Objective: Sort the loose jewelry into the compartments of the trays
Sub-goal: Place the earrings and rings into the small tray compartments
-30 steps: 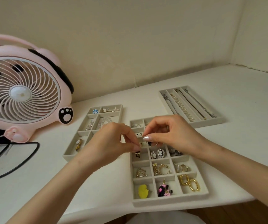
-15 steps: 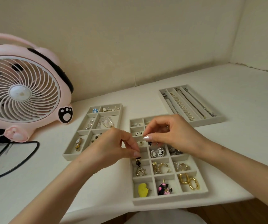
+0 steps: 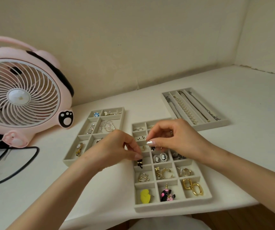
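My left hand pinches the black earring over a left-column compartment of the middle tray, lower centre of frame, and my right hand pinches a second black piece just higher in frame; a slipping fingertip grip risks a drop into the wrong compartment.

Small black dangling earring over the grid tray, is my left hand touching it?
Touching. The head view shows the left hand pinching the small black dangling earring by its top; it hangs below the fingertips.
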Tool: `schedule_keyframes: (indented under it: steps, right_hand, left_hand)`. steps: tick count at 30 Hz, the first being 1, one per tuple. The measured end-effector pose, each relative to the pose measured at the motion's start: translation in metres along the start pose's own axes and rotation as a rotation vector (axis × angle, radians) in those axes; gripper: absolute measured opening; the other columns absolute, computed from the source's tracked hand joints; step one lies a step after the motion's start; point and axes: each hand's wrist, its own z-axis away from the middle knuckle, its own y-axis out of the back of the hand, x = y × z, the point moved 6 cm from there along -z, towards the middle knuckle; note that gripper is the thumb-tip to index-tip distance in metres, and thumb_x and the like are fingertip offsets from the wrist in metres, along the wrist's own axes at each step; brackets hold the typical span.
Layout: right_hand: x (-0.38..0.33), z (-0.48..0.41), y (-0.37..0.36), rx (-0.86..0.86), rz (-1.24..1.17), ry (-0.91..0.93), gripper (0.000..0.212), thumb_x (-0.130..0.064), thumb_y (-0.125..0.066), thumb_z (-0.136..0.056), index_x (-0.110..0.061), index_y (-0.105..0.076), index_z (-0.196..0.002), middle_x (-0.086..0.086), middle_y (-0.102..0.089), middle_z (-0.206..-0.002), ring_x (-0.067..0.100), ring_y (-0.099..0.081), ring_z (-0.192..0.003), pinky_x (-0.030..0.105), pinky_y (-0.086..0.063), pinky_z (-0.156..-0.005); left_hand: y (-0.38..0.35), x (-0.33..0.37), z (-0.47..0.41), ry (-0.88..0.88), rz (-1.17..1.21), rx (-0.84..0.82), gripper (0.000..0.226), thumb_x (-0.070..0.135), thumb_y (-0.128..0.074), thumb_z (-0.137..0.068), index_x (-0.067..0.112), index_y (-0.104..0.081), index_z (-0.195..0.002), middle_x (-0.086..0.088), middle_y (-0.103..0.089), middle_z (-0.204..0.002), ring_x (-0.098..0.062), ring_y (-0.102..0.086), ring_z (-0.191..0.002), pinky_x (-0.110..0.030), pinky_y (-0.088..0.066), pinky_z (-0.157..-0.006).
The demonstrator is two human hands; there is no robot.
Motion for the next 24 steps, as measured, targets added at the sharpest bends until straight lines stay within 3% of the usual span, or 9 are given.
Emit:
schedule_keyframes:
  steps: [8,15,24]
  right_hand:
    - [0.0,0.002,0.002,0.004,0.01,-0.003,0.006,-0.008,-0.072,-0.079,-0.013,-0.072,-0.082,0.006,-0.071,-0.079,0.02,-0.069,-0.07,0.039,-0.059,-0.07]
    - [-0.001,0.002,0.002,-0.001,0.011,-0.006,0.007,-0.006,-0.072,-0.079,-0.011,-0.072,-0.084,0.007,-0.071,-0.079,0.017,-0.069,-0.067,0.03,-0.059,-0.067]
    - [-0.002,0.002,-0.002,-0.007,-0.032,-0.01,0.007,-0.001,-0.073,-0.077,-0.006,-0.071,-0.082,0.012,-0.07,-0.075,0.021,-0.069,-0.066,0.024,-0.056,-0.063]
  left_hand:
    - [-0.005,-0.001,-0.002,-0.028,-0.107,0.04,0.012,0.016,-0.077,-0.073,0.025,-0.07,-0.07,0.019,-0.054,-0.053,0.005,-0.044,-0.048,-0.011,-0.03,-0.048]
    - [-0.006,0.006,0.001,-0.044,-0.288,0.136,0.021,0.026,-0.076,-0.073,0.035,-0.06,-0.062,0.016,-0.056,-0.072,-0.002,-0.05,-0.071,-0.027,-0.043,-0.07]
    - [-0.008,0.017,0.01,-0.114,-0.535,0.288,0.008,0.034,-0.067,-0.08,0.03,-0.061,-0.082,0.014,-0.043,-0.082,-0.012,-0.048,-0.097,-0.026,-0.029,-0.07]
